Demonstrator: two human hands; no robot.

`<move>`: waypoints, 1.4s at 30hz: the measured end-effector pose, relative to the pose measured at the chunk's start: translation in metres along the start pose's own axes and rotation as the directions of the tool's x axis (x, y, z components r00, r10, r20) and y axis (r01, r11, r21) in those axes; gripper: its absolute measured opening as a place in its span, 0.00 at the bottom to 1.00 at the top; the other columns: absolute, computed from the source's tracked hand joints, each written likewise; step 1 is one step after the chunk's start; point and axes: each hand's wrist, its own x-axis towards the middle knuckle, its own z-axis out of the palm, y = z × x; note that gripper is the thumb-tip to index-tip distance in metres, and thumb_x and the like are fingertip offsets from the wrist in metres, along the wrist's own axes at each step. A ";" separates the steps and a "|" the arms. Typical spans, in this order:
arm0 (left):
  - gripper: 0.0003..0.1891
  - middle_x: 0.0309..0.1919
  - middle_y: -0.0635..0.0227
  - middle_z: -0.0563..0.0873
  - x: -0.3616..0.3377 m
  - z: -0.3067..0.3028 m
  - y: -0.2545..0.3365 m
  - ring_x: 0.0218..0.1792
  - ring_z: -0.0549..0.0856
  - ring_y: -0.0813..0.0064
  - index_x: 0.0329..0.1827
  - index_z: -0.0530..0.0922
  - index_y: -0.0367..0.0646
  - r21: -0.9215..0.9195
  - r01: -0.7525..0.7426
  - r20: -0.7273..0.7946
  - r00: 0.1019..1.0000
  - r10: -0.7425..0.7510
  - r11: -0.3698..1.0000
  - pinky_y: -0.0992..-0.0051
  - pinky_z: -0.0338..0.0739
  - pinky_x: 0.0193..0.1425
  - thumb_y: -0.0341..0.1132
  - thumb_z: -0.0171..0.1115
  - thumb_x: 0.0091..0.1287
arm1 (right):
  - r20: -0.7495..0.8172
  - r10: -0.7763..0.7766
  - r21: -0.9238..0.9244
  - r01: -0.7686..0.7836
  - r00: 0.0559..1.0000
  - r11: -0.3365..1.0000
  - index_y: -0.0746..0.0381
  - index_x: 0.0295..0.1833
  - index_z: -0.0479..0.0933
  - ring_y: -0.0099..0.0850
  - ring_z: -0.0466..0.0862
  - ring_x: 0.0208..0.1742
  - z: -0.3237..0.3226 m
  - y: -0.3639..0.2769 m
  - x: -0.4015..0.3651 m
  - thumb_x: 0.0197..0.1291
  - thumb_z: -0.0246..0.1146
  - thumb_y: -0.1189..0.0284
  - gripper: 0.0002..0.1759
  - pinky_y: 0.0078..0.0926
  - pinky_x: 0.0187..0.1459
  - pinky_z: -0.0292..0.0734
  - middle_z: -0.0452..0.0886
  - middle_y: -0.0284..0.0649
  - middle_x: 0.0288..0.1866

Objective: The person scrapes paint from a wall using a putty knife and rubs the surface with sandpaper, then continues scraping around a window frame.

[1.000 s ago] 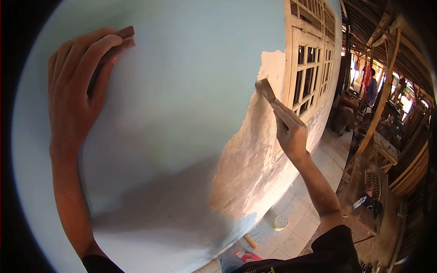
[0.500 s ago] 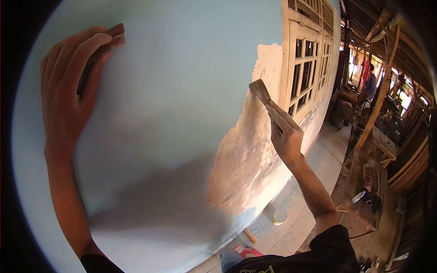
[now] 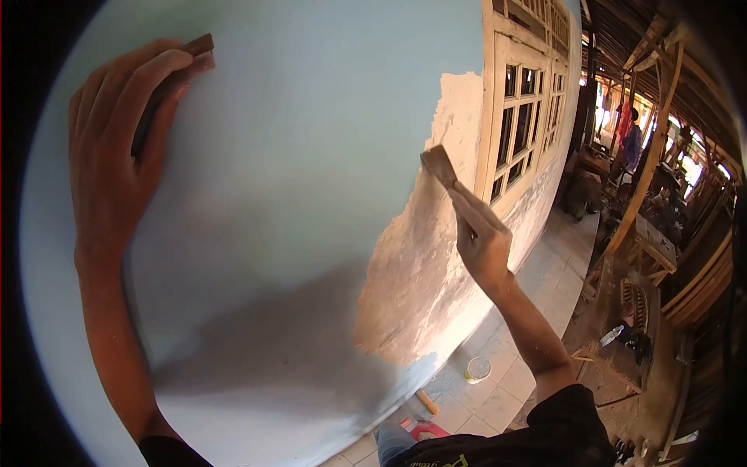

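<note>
High on the left, my left hand [image 3: 120, 132] is wrapped round a dark, flat block with brown ends [image 3: 201, 56], held against the pale blue wall [image 3: 311, 140]. Most of the block is hidden by the fingers. My right hand [image 3: 486, 241] grips a scraper [image 3: 438, 166], its wide blade pointing up and left. The blade's edge lies at the border between the blue paint and a bare, rough patch of plaster [image 3: 412, 265]. This patch runs along the wall beside the window frame.
A cream window frame [image 3: 489, 109] with dark panes stands right of the patch. On the tiled floor [image 3: 498, 401] are a white tub [image 3: 477, 370], a wooden handle [image 3: 427, 402] and a red item [image 3: 426, 429]. Wooden benches [image 3: 615, 342] and a slanting post [image 3: 650, 171] stand further right.
My right hand and the scraper have moved slightly down and left along the edge of the paint. My left hand has barely shifted.
</note>
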 end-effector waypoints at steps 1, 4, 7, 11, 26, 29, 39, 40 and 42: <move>0.13 0.54 0.76 0.85 -0.001 0.000 0.000 0.58 0.81 0.70 0.56 0.80 0.53 -0.001 0.001 0.005 1.000 -0.001 1.000 0.64 0.72 0.63 0.33 0.64 0.69 | -0.025 0.006 0.008 -0.006 1.000 1.000 0.61 0.53 0.85 0.35 0.89 0.48 0.001 0.000 0.008 0.59 0.65 0.84 0.17 0.24 0.43 0.87 0.86 0.41 0.54; 0.13 0.53 0.76 0.85 0.000 0.000 0.000 0.57 0.81 0.69 0.56 0.80 0.53 0.003 -0.001 -0.012 1.000 0.001 1.000 0.64 0.72 0.63 0.33 0.64 0.69 | -0.031 0.041 0.027 -0.040 0.999 0.999 0.61 0.53 0.84 0.35 0.89 0.48 -0.001 -0.004 0.020 0.59 0.65 0.84 0.17 0.25 0.43 0.87 0.86 0.42 0.54; 0.14 0.53 0.76 0.85 0.002 0.000 0.000 0.57 0.81 0.70 0.56 0.80 0.54 -0.018 -0.003 -0.013 1.000 0.002 1.000 0.64 0.72 0.63 0.34 0.64 0.68 | -0.027 0.012 0.006 -0.011 1.000 1.000 0.62 0.54 0.84 0.35 0.89 0.48 -0.003 -0.003 0.011 0.60 0.64 0.84 0.16 0.25 0.43 0.87 0.86 0.43 0.54; 0.14 0.53 0.76 0.85 0.001 -0.001 0.002 0.56 0.82 0.70 0.56 0.80 0.54 -0.020 0.001 -0.014 1.000 -0.001 1.000 0.64 0.72 0.63 0.34 0.65 0.68 | -0.013 -0.004 0.000 0.004 1.000 1.000 0.62 0.54 0.84 0.36 0.89 0.48 -0.002 -0.004 0.021 0.60 0.64 0.84 0.16 0.26 0.44 0.87 0.86 0.43 0.54; 0.15 0.56 0.75 0.84 0.000 -0.004 0.001 0.59 0.81 0.69 0.57 0.80 0.52 -0.059 0.012 0.036 0.999 -0.010 0.998 0.65 0.71 0.64 0.30 0.64 0.68 | 0.000 0.006 0.033 -0.006 1.000 0.999 0.63 0.54 0.84 0.38 0.88 0.51 -0.008 -0.010 0.023 0.62 0.64 0.83 0.15 0.28 0.47 0.87 0.86 0.47 0.54; 0.15 0.56 0.75 0.84 -0.001 -0.007 0.002 0.59 0.81 0.69 0.57 0.80 0.52 -0.074 0.038 0.035 0.999 -0.036 0.997 0.65 0.72 0.64 0.30 0.64 0.68 | 0.013 0.044 0.047 -0.045 0.999 0.998 0.66 0.53 0.83 0.41 0.88 0.52 -0.002 -0.008 0.032 0.62 0.63 0.83 0.14 0.28 0.48 0.86 0.86 0.50 0.52; 0.16 0.56 0.75 0.85 -0.006 -0.005 -0.002 0.58 0.81 0.69 0.58 0.79 0.54 -0.053 -0.013 0.002 1.000 0.013 0.999 0.65 0.71 0.65 0.31 0.65 0.68 | 0.025 -0.001 0.015 0.001 1.000 1.000 0.68 0.53 0.83 0.40 0.89 0.50 -0.008 -0.009 0.038 0.63 0.63 0.82 0.13 0.28 0.47 0.86 0.86 0.50 0.52; 0.16 0.56 0.75 0.85 -0.006 -0.005 -0.002 0.58 0.81 0.69 0.58 0.79 0.54 -0.056 -0.012 0.002 1.000 0.012 0.998 0.65 0.71 0.65 0.31 0.65 0.68 | 0.025 0.048 0.025 -0.049 0.999 0.999 0.68 0.53 0.83 0.40 0.89 0.50 -0.010 -0.009 0.045 0.63 0.63 0.82 0.13 0.28 0.47 0.86 0.86 0.50 0.52; 0.16 0.56 0.75 0.85 -0.005 -0.004 -0.002 0.58 0.81 0.70 0.58 0.79 0.54 -0.048 -0.006 -0.002 1.000 0.006 0.999 0.65 0.71 0.65 0.31 0.64 0.68 | 0.032 0.093 0.072 -0.095 0.995 0.993 0.67 0.53 0.83 0.40 0.88 0.51 -0.013 -0.013 0.049 0.64 0.63 0.82 0.13 0.28 0.47 0.86 0.86 0.50 0.52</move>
